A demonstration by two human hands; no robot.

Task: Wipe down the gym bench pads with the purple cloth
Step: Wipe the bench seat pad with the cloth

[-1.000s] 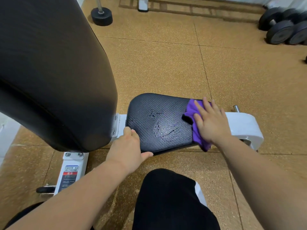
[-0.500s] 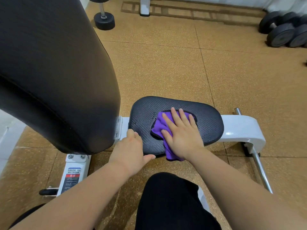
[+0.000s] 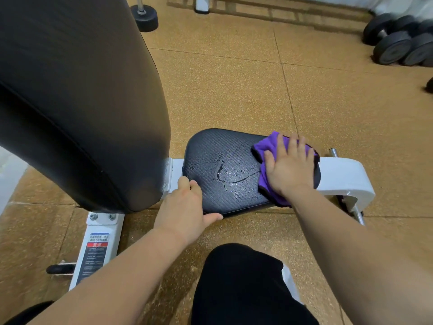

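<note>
Purple cloth (image 3: 269, 146) lies flat under the right hand's (image 3: 289, 170) spread fingers (image 3: 281, 146) on the seat pad (image 3: 218, 170).

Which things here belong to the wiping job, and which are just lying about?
In the job: purple cloth under the right hand; wet seat pad, steadied by the left hand; back pad.

Lying about: dumbbells on the floor; single dumbbell.
</note>
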